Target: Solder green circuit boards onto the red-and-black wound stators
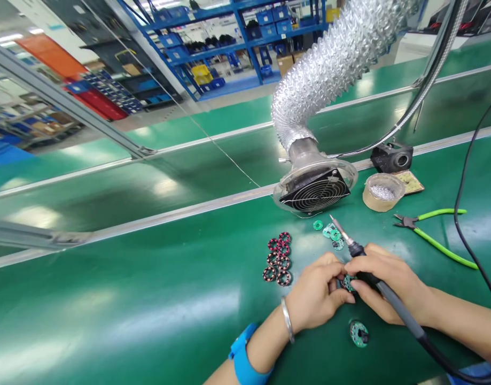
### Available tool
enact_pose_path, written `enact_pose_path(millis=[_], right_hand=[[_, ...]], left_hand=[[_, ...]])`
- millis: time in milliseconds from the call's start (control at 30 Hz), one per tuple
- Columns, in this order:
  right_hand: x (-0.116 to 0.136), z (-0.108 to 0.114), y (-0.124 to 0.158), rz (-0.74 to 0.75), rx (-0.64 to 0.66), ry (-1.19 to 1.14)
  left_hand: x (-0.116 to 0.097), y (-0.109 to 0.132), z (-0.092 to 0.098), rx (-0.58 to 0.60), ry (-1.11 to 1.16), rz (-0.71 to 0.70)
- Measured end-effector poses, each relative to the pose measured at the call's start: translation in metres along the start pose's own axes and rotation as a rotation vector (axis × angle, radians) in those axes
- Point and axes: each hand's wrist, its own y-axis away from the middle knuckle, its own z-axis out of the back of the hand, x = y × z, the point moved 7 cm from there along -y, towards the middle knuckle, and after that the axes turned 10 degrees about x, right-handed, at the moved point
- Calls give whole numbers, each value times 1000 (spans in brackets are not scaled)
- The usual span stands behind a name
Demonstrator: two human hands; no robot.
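My left hand point(319, 289) pinches a small round green circuit board point(348, 282) between thumb and fingers. My right hand point(389, 283) is closed around a soldering iron point(361, 251), its bare metal tip pointing up and away from me. The right fingertips also reach the edge of that board, partly covering it. Nearer to me, another round board point(359, 333) with a black part on it lies on the bench. Beyond my hands is a loose group of green ring boards point(333, 233). Several wound copper coil rings point(283, 263) sit in two rows left of my hands.
A fan-fronted fume extractor point(317, 192) on a silver duct point(325, 69) hangs over the green bench point(149, 299). At right are green-handled cutters point(433, 230), a round tub point(383, 191) of shiny bits, a sponge tray point(409, 183), an iron holder point(393, 156) and a black cable point(464, 214).
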Motion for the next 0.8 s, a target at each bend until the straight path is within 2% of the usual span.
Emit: enact_pose_path(millis=[100, 200, 300, 433, 533, 667, 800], right_hand=[[0, -5, 1, -4, 27, 2], [0, -7, 1, 8, 27, -1], [0, -7, -1, 7, 40, -13], [0, -6, -2, 2, 40, -24], [0, -7, -1, 1, 44, -24], [6, -6, 1, 106, 35, 25], [9, -6, 4, 186, 44, 123]], left_hand=[[3, 1, 3, 33, 53, 6], [6, 12, 7, -73, 130, 93], [3, 23, 7, -165, 109, 118], [-4, 24, 1, -199, 101, 100], [0, 20, -3, -221, 185, 151], [8, 20, -6, -258, 326, 220], [13, 21, -8, -247, 405, 270]])
